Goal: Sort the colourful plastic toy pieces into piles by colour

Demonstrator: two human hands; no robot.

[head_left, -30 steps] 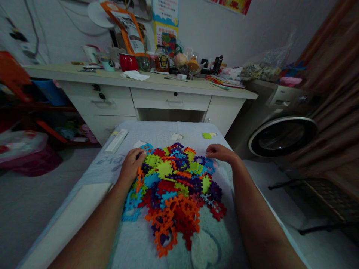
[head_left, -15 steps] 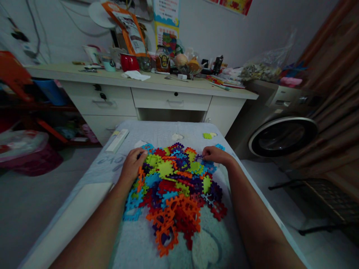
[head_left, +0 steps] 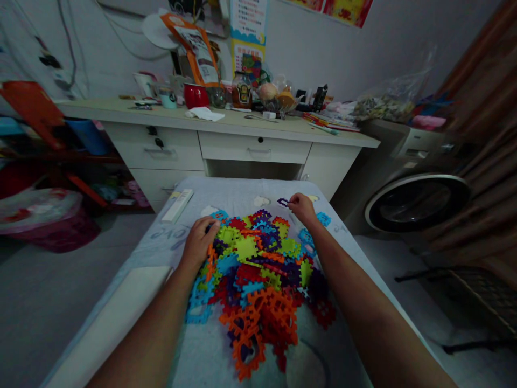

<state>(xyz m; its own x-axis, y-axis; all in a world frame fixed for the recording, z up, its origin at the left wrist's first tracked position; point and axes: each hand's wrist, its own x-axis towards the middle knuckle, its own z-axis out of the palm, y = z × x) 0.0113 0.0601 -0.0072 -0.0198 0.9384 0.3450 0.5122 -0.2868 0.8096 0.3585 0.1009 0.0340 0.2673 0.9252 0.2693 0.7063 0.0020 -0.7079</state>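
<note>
A heap of colourful plastic interlocking pieces with toothed edges (head_left: 247,249) lies on the cloth-covered table (head_left: 226,188), in orange, red, green, blue and purple. Above the far right side of the heap, my right hand (head_left: 302,208) pinches a small purple open-framed interlocking piece (head_left: 283,202) between thumb and fingers. My left hand (head_left: 201,240) rests at the left edge of the heap, its fingers curled and thumb close to them. Something dark shows between that thumb and finger; I cannot make out what it is. Blue pieces (head_left: 323,219) lie right of my right hand.
A long white box (head_left: 177,206) lies at the table's far left. Behind stands a white desk (head_left: 254,145) bearing a red pot (head_left: 196,96), a jar (head_left: 242,90) and other items. A washing machine (head_left: 416,199) is at right, a pink bin (head_left: 60,226) at left.
My right hand has lifted from the heap and moved away from me with the purple piece, now covering where the lone green piece was. My left hand stays at the heap. The view shifted slightly.
</note>
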